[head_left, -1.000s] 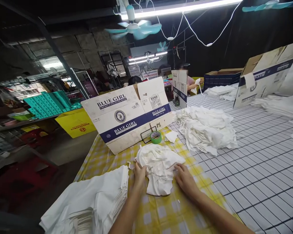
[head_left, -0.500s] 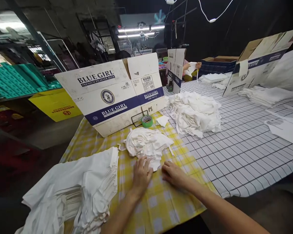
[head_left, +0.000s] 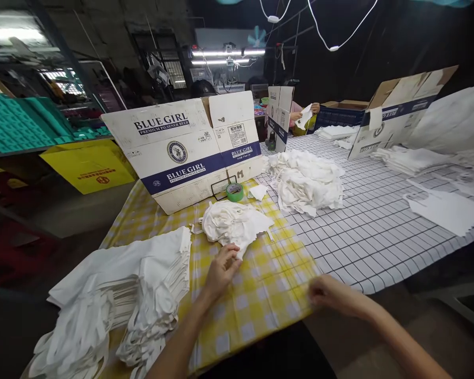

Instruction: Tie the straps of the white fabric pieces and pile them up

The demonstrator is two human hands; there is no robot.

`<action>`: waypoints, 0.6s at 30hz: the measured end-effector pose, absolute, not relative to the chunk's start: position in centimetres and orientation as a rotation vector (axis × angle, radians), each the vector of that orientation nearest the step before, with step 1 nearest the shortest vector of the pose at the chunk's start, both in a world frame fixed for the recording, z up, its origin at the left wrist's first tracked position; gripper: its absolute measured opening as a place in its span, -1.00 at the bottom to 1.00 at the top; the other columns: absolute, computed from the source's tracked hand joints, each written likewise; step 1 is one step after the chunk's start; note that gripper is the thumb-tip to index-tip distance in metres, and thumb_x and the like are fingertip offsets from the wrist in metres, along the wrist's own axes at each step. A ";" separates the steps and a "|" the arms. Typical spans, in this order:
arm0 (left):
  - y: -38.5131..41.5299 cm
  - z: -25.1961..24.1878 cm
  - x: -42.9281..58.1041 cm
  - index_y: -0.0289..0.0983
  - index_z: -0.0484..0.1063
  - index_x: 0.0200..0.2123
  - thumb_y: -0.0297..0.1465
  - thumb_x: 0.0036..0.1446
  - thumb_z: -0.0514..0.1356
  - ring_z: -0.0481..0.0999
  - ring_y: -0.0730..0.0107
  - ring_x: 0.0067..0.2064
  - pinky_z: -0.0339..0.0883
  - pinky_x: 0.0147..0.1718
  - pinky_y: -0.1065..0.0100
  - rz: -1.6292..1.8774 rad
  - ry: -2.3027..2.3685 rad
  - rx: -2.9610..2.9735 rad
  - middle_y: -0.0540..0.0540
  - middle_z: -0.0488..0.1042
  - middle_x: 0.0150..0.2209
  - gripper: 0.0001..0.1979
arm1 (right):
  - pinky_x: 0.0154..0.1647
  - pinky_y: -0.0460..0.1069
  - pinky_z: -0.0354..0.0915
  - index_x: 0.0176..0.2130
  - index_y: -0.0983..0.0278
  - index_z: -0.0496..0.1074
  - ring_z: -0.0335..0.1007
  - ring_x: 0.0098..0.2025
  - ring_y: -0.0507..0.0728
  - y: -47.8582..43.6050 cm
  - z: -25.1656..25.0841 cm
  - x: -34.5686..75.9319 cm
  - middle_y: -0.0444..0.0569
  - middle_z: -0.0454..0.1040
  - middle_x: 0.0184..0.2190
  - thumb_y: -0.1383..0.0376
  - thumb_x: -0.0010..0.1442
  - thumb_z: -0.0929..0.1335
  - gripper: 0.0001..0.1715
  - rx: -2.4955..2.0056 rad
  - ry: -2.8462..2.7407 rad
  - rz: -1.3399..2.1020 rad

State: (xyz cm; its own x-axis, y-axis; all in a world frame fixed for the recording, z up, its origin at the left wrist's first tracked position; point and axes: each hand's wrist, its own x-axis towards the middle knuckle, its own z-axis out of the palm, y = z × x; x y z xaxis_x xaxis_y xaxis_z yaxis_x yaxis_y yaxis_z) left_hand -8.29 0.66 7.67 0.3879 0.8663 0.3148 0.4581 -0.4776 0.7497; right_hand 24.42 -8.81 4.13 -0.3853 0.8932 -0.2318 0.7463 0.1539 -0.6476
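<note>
My left hand (head_left: 222, 268) is at the near corner of a crumpled heap of white cloth pieces (head_left: 233, 221). Its fingers are loosely bent, fingertips by the cloth, with a gap between them and the thumb. Over the right edge of the yellow checked tablecloth (head_left: 260, 310), my right hand (head_left: 334, 293) is closed and a little blurred; whatever its fingers may hold is hidden. To the left of my left forearm lies a thick stack of flat white fabric pieces (head_left: 142, 258) with long straps.
Behind the heap stand an opened cardboard carton (head_left: 181, 158) and a green tape roll (head_left: 234, 192). A bigger white cloth pile (head_left: 306, 181) and a flat white piece (head_left: 450, 208) lie on the black-grid tablecloth (head_left: 359, 237). Another person's hands (head_left: 306, 111) hold white cloth farther back.
My right hand has moved right, away from the heap to the table edge. My left hand has gone from lying spread on the cloth to loosely bent at its corner. The view has shifted slightly.
</note>
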 end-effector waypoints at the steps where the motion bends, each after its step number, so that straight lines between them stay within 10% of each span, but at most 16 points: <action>1: 0.3 8.9 -8.5 -0.27 0.37 -0.41 -0.36 0.12 0.10 0.34 0.25 -0.04 0.17 -0.04 0.24 0.972 1.057 2.026 -0.11 0.38 -0.12 -0.88 | -0.55 -0.08 0.11 -0.57 0.22 0.35 0.31 -0.52 0.07 -10.0 4.4 26.4 -0.12 0.38 -0.58 0.47 -0.07 0.28 -0.83 -1.700 -2.195 1.082; 9: -1.5 19.6 -7.1 -0.31 0.41 -0.39 -0.31 0.07 0.15 0.31 0.44 -0.37 0.18 -0.37 0.43 0.977 0.740 1.728 0.00 0.36 -0.43 -0.84 | -0.14 0.03 0.27 0.11 0.09 0.16 0.24 0.03 0.19 -7.2 13.6 18.9 0.00 0.26 0.07 0.15 0.12 0.29 -0.44 -1.396 -1.853 0.502; 14: -3.0 22.7 -8.9 -0.30 0.42 -0.40 -0.35 0.00 0.20 0.35 0.41 -0.34 0.21 -0.36 0.42 1.161 0.586 1.545 -0.05 0.39 -0.37 -0.88 | -0.29 -0.03 0.23 -0.33 0.24 0.43 0.36 -0.31 0.12 -3.7 16.6 11.3 -0.08 0.45 -0.41 0.24 0.14 0.27 -0.83 -1.262 -2.045 0.605; 18: -4.3 23.1 -12.8 -0.24 0.37 -0.39 -0.31 -0.05 0.23 0.38 0.42 -0.34 0.26 -0.36 0.41 1.431 0.454 1.225 -0.01 0.38 -0.33 -0.85 | -0.41 -0.08 0.19 -0.42 0.29 0.42 0.33 -0.40 0.09 -3.7 18.4 13.3 -0.11 0.42 -0.49 0.17 0.17 0.24 -0.71 -1.201 -1.936 0.808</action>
State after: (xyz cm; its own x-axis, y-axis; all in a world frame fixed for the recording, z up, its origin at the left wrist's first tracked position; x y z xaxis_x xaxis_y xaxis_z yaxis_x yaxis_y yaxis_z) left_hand -12.84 -4.34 23.10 0.1845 0.8907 0.4154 -0.4881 -0.2838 0.8254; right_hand 13.27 -3.73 18.40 -0.3168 0.9176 0.2400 0.4745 0.3724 -0.7976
